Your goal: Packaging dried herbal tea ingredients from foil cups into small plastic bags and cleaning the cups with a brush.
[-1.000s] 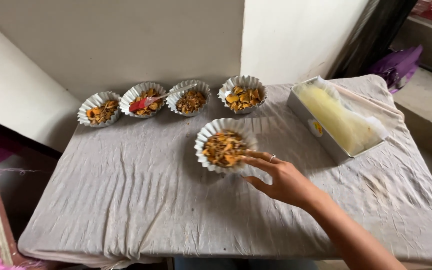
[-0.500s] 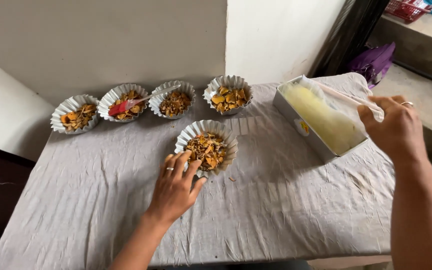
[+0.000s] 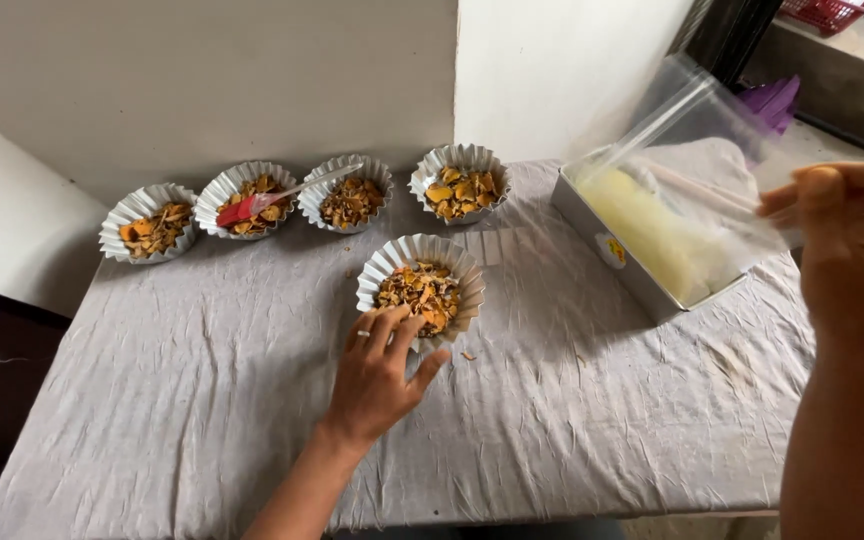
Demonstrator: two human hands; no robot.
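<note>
Two hands at work. Left hand (image 3: pixel 377 375), ring on one finger, lies open with fingers spread, tips touching the near rim of the front fluted cup (image 3: pixel 420 290) of orange-brown flakes. Right hand (image 3: pixel 857 250) at 3 o'clock is raised off the bench, closed in a pinch on a clear plastic sheet (image 3: pixel 687 170) lifted above the metal tray (image 3: pixel 602 235) of pale yellow filling.

Edges: the front cup sits mid-bench (image 3: pixel 202 400), with open grey cloth at 6 to 9 o'clock. Four more cups line the wall edge at 10 to 12 o'clock; the second from the left holds a red spatula (image 3: pixel 247 206).

Since half a second ago: the right hand has risen from the tray's far end and taken the sheet up; the left hand stays at the cup.

Labels: small yellow sticker (image 3: pixel 615 250) on the tray's near side wall.
</note>
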